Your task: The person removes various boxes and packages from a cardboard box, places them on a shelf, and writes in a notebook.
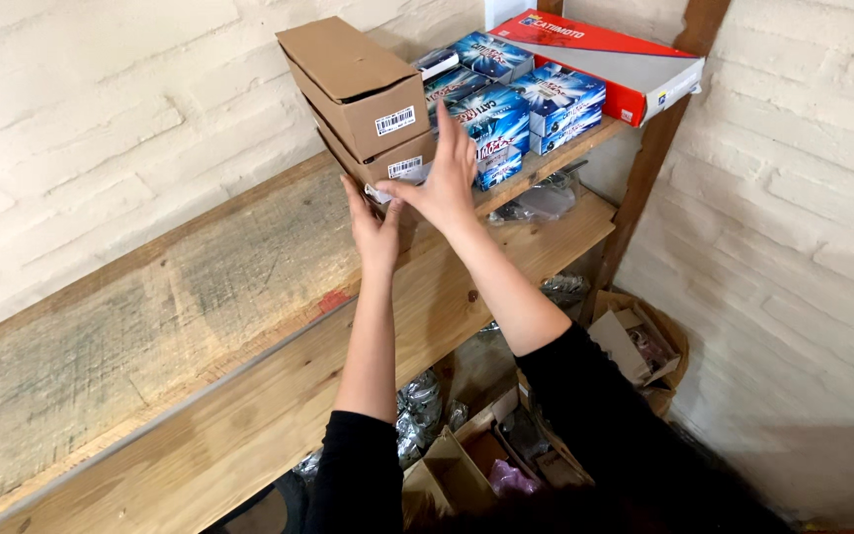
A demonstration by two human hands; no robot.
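Observation:
Two brown cardboard boxes (pixel 360 84) are stacked on the upper wooden shelf (pixel 150 297), each with a white label on its end. My left hand (pixel 376 229) presses flat against the lower end of the stack, fingers together and pointing up. My right hand (pixel 444 176) is spread open against the front of the lower brown box (pixel 399 164) and the blue boxes beside it. Neither hand grips anything. Several small blue boxes (pixel 506 94) are piled to the right of the brown stack.
A flat red and grey box (pixel 610 59) lies on top of the blue boxes at the back right. A lower wooden shelf (pixel 249 415) runs in front. Below are open cardboard boxes (pixel 635 341) and silvery bags (pixel 417 400). White brick walls (pixel 793 198) enclose the corner.

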